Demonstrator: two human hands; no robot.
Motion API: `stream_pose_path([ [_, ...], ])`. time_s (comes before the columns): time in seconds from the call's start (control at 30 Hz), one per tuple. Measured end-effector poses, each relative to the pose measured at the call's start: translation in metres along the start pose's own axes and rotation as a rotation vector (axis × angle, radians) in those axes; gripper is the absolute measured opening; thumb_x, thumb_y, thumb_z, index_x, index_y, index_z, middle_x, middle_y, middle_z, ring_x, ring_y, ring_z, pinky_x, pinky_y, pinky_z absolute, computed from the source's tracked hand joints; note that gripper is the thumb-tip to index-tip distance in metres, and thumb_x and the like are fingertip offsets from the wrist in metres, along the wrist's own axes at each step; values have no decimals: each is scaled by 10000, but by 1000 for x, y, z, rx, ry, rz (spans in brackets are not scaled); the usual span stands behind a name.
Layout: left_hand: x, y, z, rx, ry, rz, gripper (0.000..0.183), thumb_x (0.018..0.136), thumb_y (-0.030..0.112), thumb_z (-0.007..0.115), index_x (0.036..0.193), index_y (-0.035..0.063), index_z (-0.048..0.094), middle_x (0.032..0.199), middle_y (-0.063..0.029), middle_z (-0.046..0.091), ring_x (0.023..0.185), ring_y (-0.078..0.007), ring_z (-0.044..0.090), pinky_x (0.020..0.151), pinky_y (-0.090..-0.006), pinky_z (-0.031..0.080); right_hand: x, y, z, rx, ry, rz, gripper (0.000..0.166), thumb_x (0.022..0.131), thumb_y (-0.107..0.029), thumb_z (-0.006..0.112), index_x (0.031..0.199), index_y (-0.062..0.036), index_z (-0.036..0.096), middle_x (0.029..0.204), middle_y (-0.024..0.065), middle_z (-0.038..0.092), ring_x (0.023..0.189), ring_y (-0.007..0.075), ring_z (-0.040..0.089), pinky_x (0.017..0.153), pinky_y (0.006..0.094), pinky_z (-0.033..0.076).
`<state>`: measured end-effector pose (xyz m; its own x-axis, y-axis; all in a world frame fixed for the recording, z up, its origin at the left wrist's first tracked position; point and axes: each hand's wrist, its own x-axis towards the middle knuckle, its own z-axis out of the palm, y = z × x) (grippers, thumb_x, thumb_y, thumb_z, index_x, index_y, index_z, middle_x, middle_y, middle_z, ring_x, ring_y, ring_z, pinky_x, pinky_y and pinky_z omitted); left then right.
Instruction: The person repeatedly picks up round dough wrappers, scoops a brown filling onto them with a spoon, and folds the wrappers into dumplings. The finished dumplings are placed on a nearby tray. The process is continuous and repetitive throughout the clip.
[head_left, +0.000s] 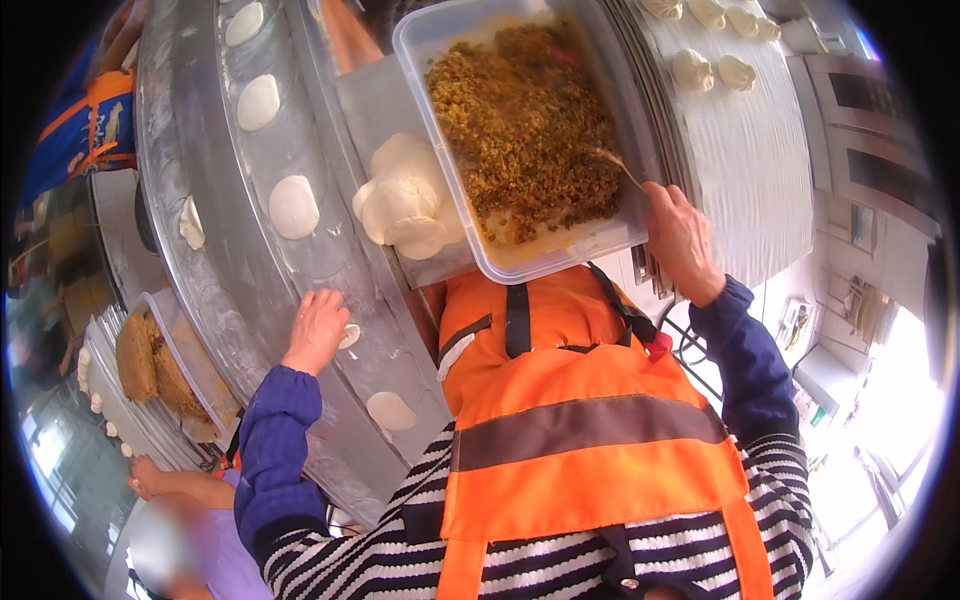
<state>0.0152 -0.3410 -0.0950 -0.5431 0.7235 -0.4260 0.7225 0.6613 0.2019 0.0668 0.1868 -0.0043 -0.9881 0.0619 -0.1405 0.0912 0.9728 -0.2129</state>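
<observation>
My right hand (681, 238) grips the handle of a metal spoon (611, 159), whose bowl end is in the chopped brown-yellow filling (525, 127). The filling lies in a translucent plastic tub (491, 266) in front of me. Over the grey conveyor belt at the left is my left hand (319, 326), palm down, its fingers slightly curled. A dough disc (349, 337) shows partly beside its fingers; whether they touch it I cannot tell. Other flat dough discs (294, 207) lie spaced along the belt. Between belt and tub, a heap of dough rounds (409, 202) rests on a metal plate (369, 94).
At the right, pleated buns (692, 70) stand on a ridged tray (750, 165). Across the conveyor are another tub of filling (184, 330), stacked trays (112, 375) and a co-worker's hand (146, 478). Another person's arm (349, 37) reaches in at the top.
</observation>
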Motion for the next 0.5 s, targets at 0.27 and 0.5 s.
stream_pose_path([
  [0.27, 31, 23, -53, -196, 8, -148, 194, 733, 117, 769, 820, 59, 605, 801, -113, 638, 827, -336, 620, 827, -489, 462, 19, -30, 36, -103, -313, -138, 342, 778, -3, 555, 1107, -47, 641, 896, 160, 610, 800, 378, 647, 677, 468, 521],
  [0.5, 42, 40, -71, -501, 117, -170, 166, 797, 100, 711, 892, 20, 601, 879, -206, 650, 853, -390, 636, 715, -476, 502, 29, -35, 49, -10, -528, -224, 253, 749, 1, 549, 947, -46, 701, 906, 167, 677, 849, 373, 664, 718, 467, 534],
])
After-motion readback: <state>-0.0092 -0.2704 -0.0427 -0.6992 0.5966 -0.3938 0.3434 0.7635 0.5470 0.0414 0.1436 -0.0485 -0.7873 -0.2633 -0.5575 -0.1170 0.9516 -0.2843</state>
